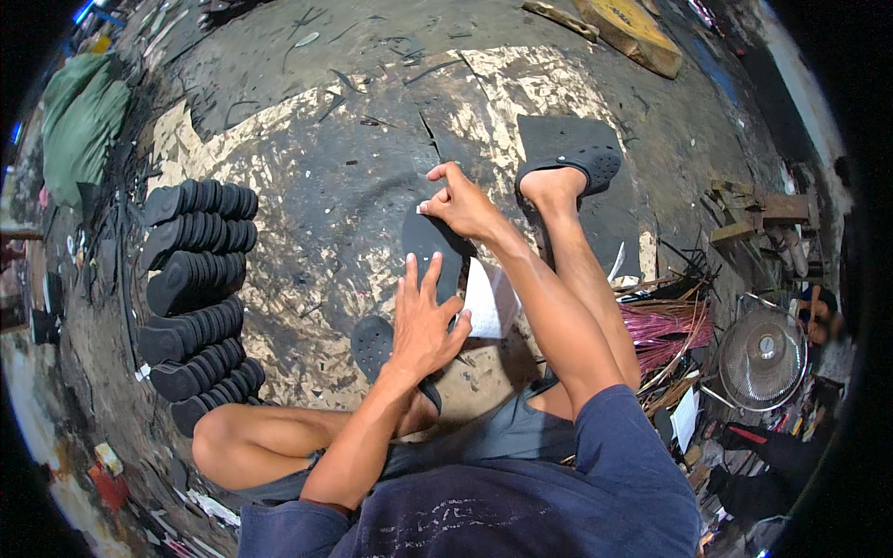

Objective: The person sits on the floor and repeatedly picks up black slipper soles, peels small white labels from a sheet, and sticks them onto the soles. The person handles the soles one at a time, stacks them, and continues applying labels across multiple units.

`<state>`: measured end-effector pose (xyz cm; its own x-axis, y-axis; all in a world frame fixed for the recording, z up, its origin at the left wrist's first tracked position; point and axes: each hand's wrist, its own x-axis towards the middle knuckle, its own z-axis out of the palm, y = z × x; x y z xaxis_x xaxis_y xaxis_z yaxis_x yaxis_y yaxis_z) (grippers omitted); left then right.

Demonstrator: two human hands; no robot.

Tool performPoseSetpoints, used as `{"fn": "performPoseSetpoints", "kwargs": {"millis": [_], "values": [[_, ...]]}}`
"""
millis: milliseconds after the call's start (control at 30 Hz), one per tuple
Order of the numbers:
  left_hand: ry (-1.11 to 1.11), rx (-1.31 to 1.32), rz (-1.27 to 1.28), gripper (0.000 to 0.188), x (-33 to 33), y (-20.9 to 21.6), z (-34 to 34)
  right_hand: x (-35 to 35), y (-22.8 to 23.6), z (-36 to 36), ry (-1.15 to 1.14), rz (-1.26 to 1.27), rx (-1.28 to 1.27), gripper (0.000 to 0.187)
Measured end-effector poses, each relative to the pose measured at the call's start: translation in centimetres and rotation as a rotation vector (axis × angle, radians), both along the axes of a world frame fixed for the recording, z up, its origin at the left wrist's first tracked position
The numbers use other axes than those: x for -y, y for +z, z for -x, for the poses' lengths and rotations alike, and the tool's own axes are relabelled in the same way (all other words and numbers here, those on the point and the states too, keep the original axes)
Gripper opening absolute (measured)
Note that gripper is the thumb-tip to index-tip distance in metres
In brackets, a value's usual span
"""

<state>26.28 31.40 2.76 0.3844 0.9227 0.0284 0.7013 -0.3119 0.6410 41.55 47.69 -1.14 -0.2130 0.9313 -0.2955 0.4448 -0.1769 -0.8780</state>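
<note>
A flat black shoe sole (425, 234) lies on the dark floor sheet between my hands. My left hand (426, 325) rests over its lower end, fingers stretched and apart, fingertips on the black surface. My right hand (465, 206) is at its far end. The thumb tip is at the sole's edge and the index finger is bent, held apart from the thumb. A folded white sheet (488, 299) stands beside the sole, under my right forearm. On the left, several rows of black soles (197, 270) are stacked on edge.
My feet wear black clogs (603, 167). A black sheet (558, 135) lies by the right one. Right of my leg are pink strips (665, 325), a round fan (763, 353) and a wooden stool (758, 219). A yellow block (633, 35) lies far right, green cloth (84, 130) far left.
</note>
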Motion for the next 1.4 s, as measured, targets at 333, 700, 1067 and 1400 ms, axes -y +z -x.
{"fn": "performPoseSetpoints", "kwargs": {"millis": [333,700,1067,1400], "values": [[-0.014,0.047,0.063,0.018,0.2,0.9,0.2,-1.2,-2.8,-2.5,-0.196,-0.015,-0.038,0.034],[-0.046,0.032,0.072,0.018,4.0,1.6,1.1,1.7,-3.0,0.0,-0.153,-0.100,0.161,0.032],[0.011,0.131,0.008,0.018,1.0,-0.3,1.4,2.4,-3.3,-2.2,-0.185,0.037,0.041,0.041],[0.117,0.526,0.377,0.022,-0.8,1.2,4.1,2.6,-3.1,-12.4,-0.309,-0.018,0.051,0.039]]}}
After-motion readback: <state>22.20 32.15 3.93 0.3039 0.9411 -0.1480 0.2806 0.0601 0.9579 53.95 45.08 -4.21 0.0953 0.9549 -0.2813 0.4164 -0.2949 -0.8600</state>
